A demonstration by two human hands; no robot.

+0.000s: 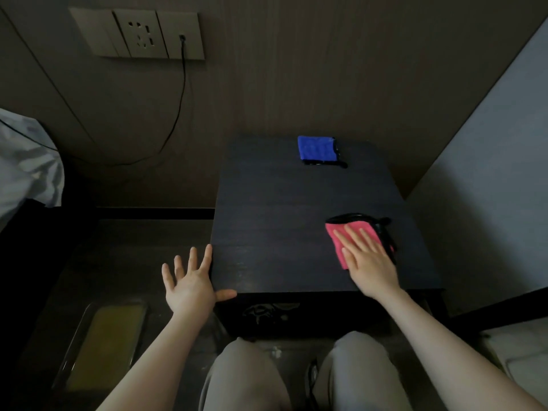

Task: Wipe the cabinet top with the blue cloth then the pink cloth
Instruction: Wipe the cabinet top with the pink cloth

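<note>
The dark cabinet top [281,221] fills the middle of the view. A folded blue cloth [317,148] with black trim lies near its back edge, untouched. The pink cloth [336,237], also black-edged, lies flat on the front right part of the top. My right hand [364,256] presses on it with straight, spread fingers and covers much of it. My left hand [192,283] is spread open at the cabinet's front left corner, fingers along the left edge and thumb against the front edge, holding nothing.
A wall with a socket panel [139,34] and a dangling black cable [181,96] stands behind. White bedding [26,164] lies at far left, a light wall [489,188] at right. A yellowish tray [103,342] sits on the floor left. My knees [296,375] are below the cabinet front.
</note>
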